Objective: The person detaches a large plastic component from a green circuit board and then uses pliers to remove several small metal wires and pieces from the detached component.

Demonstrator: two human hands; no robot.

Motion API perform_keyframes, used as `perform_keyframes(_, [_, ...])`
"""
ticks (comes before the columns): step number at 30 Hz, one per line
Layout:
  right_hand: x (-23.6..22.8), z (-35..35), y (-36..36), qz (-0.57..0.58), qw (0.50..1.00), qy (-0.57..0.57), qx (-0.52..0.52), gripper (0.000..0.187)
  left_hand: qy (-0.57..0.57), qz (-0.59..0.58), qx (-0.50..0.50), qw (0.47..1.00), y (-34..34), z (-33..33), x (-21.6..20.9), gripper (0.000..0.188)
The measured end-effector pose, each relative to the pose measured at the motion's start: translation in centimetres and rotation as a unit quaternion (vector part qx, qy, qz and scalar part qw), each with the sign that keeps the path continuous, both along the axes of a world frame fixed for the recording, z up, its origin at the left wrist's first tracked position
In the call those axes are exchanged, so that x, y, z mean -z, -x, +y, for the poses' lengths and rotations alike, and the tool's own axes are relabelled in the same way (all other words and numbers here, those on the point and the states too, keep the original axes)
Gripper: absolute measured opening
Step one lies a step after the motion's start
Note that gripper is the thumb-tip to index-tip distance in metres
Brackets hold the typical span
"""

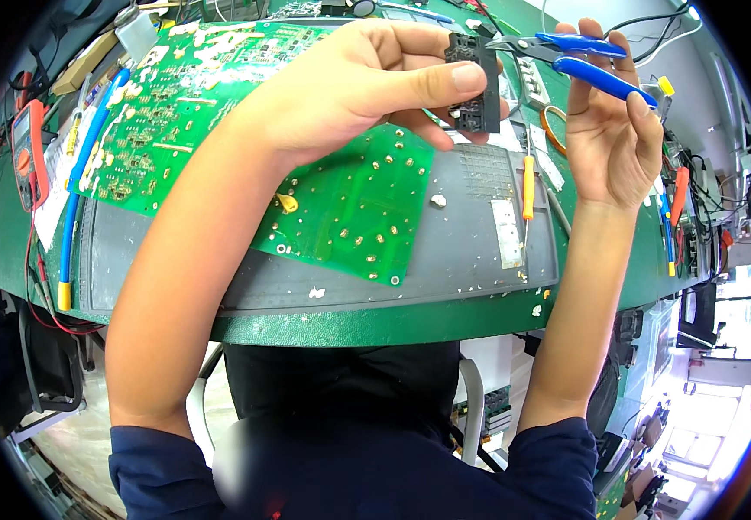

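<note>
My left hand point(393, 82) grips a black plastic connector block point(482, 95), held up over the far part of the bench with the thumb along its face. My right hand point(609, 130) is closed around blue-handled cutting pliers point(596, 76). Their jaws point left and reach the upper right edge of the block; whether they touch it I cannot tell. Beneath my left arm lies a large green circuit board point(349, 208), its near corner bare but for solder points and a yellow part point(286, 203). White residue covers much of its far side.
A grey mat point(471, 251) lies under the board, with white crumbs scattered on it. A yellow-handled screwdriver point(528, 186) rests on its right side, near a tape roll point(554, 130). On the left are a red multimeter point(29, 156) and a blue rod point(71, 243). Cables run along the right.
</note>
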State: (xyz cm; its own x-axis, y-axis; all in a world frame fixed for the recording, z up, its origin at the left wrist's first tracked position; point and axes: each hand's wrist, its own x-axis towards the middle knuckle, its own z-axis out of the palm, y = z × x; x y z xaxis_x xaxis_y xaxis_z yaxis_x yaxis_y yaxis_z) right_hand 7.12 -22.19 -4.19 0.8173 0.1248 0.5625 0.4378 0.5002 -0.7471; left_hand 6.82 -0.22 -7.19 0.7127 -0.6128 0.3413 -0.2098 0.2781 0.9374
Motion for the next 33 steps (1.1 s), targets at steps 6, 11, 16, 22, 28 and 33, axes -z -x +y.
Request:
perform_keyframes(6, [0.0, -0.5, 0.2, -0.018, 0.996, -0.034, -0.077, 0.062, 0.054, 0.023, 0.039, 0.998, 0.1, 0.4, 0.0, 0.071])
perform_keyframes(11, [-0.1, 0.1, 0.9, -0.037, 0.994, -0.033, -0.099, 0.069, 0.039, 0.052, 0.028, 0.997, 0.3, 0.7, -0.1, 0.08])
perform_keyframes(16, [0.0, 0.4, 1.1, -0.036, 0.995, -0.013, -0.092, 0.07, 0.037, 0.066, 0.04, 0.996, 0.4, 0.8, -0.1, 0.083])
perform_keyframes(22, [-0.1, 0.4, 1.2, -0.038, 0.995, -0.004, -0.095, 0.071, 0.043, 0.071, 0.051, 0.995, 0.7, 0.8, -0.4, 0.085])
perform_keyframes(28, [-0.1, 0.5, 1.2, -0.03, 0.993, -0.012, -0.11, 0.073, 0.054, 0.068, 0.064, 0.994, 0.8, 0.6, -0.5, 0.085])
perform_keyframes(33, [-0.1, 0.3, 1.1, -0.031, 0.993, 0.006, -0.11, 0.074, 0.062, 0.059, 0.071, 0.994, 0.8, 0.5, -0.5, 0.084])
